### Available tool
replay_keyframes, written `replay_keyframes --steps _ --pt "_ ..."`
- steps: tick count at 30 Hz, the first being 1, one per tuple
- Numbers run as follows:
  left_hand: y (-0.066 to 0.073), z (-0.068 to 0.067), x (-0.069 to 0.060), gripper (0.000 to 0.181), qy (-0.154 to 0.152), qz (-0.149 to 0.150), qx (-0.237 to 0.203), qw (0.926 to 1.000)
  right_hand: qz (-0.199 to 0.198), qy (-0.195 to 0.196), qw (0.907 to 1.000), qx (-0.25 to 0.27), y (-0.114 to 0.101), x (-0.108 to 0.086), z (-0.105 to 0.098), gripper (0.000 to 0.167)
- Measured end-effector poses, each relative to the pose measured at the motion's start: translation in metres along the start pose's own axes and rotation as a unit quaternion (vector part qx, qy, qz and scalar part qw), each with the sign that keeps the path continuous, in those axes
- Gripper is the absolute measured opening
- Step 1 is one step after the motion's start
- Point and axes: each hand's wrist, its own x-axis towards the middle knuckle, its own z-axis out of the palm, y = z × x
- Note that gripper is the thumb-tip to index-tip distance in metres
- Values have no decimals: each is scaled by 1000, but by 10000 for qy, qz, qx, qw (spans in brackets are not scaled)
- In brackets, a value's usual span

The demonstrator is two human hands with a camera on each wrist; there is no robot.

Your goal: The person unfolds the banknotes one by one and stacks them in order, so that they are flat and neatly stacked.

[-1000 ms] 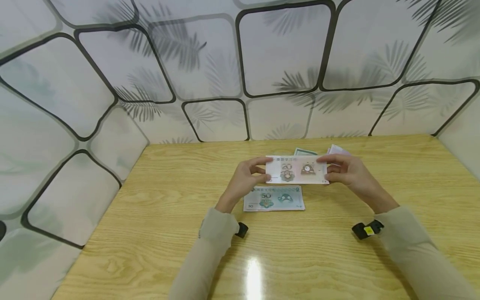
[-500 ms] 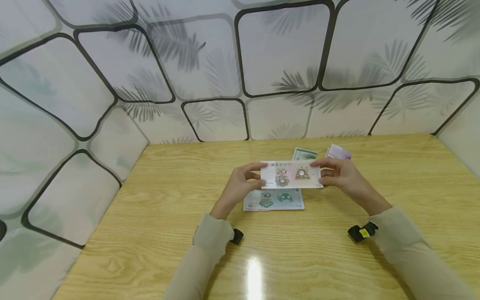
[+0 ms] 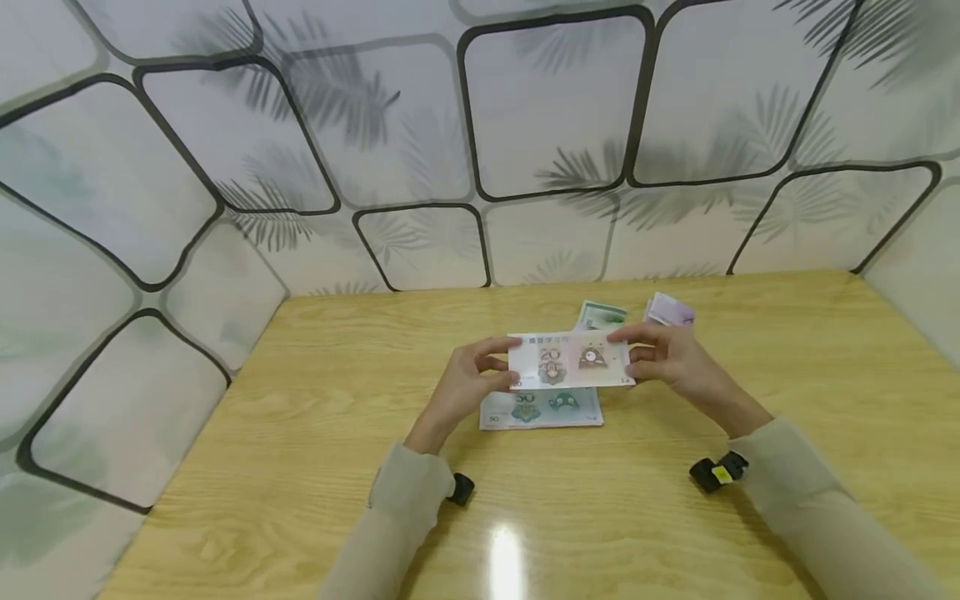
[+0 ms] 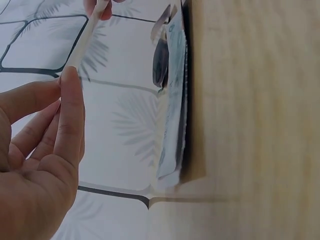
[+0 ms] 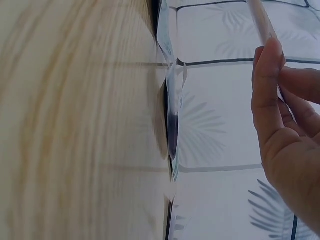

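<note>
A pale pink play banknote (image 3: 572, 360) printed with 20 is stretched between both hands, raised above the table. My left hand (image 3: 459, 385) pinches its left end between thumb and fingers; my right hand (image 3: 682, 367) pinches the right end. In the left wrist view the note (image 4: 89, 35) appears edge-on from the left hand (image 4: 50, 135). The right wrist view likewise shows the right hand (image 5: 290, 115) pinching it. Below the held note lies a stack of green-blue 50 banknotes (image 3: 540, 412), its upper part covered by the held note.
Behind the hands lie a green banknote (image 3: 602, 315), partly hidden, and some folded purple banknotes (image 3: 671, 310). All rest on the wooden table (image 3: 315, 467), which meets a patterned wall (image 3: 555, 108) at the back and left.
Both hands have brought the 20 note toward the body and slightly left. It now overlaps the 50 stack, and more of the green and purple notes shows behind. The head view has shifted slightly.
</note>
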Motion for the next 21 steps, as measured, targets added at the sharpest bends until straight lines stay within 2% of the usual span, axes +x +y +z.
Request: replay_keyframes --steps 9,15,21 --pt "-7 -7 -16 45 13 -89 -63 9999 -393 -421 9965 610 5 0 10 33" --pt "-9 -14 -22 46 -6 -175 -30 9998 -324 -547 9972 406 6 2 15 36" --pt "-9 -18 -22 46 -55 -204 85 9997 -212 -576 9974 381 6 3 18 37"
